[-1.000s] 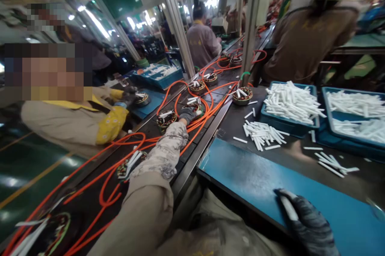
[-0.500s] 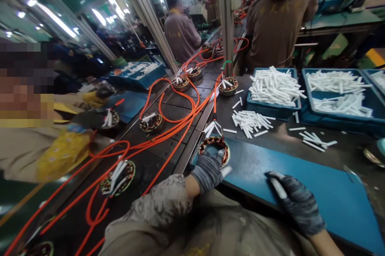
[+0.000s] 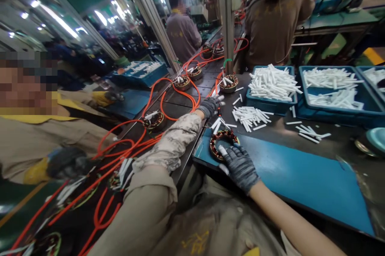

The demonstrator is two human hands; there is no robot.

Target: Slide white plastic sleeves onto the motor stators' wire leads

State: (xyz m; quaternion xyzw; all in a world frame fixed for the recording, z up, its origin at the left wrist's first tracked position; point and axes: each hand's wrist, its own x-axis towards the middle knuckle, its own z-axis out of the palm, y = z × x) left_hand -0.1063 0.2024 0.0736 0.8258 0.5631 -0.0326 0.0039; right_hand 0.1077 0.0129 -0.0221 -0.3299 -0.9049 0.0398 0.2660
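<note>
A motor stator [image 3: 214, 148], a ring wound with copper coils, lies on the blue board's left end. My right hand [image 3: 242, 168], in a grey striped glove with bare fingertips, is closed on its near rim, the index finger inside the ring and the thumb outside. White sleeves [image 3: 217, 124] cover the leads at the stator's far side, where an orange cable joins them. Beyond these, my left hand [image 3: 209, 106], gloved alike, reaches over the cable with its fingers stretched out. The cable passes under this hand, so any contact is hidden.
Loose white tubes [image 3: 251, 117] lie beside a heaped blue bin [image 3: 270, 105]; another bin [image 3: 339, 115] stands to its right. Orange cables [image 3: 168, 113] and more stators [image 3: 154, 120] cover the line at left. A metal post [image 3: 227, 27] rises ahead. A co-worker's gloved hand [image 3: 67, 162] is at left.
My left hand has left the stator and moved forward over the cable. My right hand has come left from the board onto the stator; the white tube it held no longer shows.
</note>
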